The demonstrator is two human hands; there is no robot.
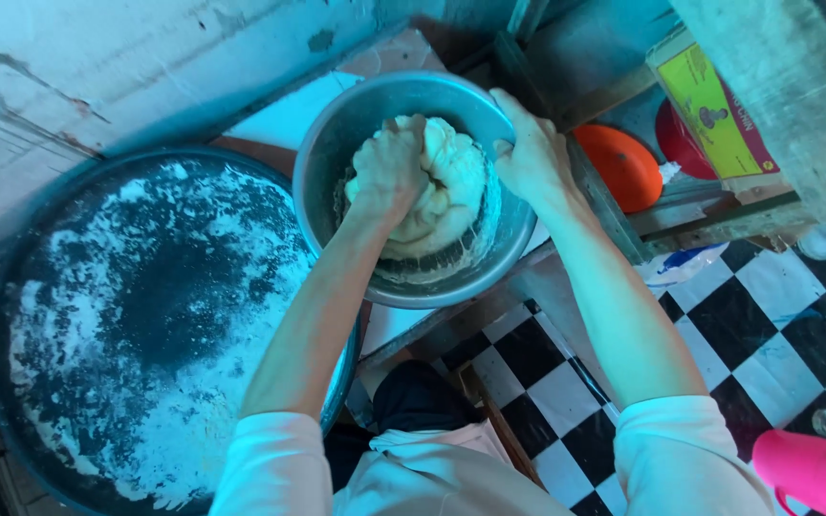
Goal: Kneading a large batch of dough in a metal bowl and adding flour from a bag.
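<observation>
A round metal bowl (336,143) holds a big lump of pale dough (451,186). My left hand (389,167) is a closed fist pressed down into the top of the dough. On the bowl's right rim rests my right hand (528,148), its fingers curled over the edge and gripping it. Flour and dough scraps stick to the bowl's inner wall.
A large dark round tray (145,315) dusted with flour lies left of the bowl. Orange and red lids (623,167) and a yellow box (714,110) sit on a shelf at the right. Black-and-white checked floor (767,334) below; a pink cup (815,473) at the lower right.
</observation>
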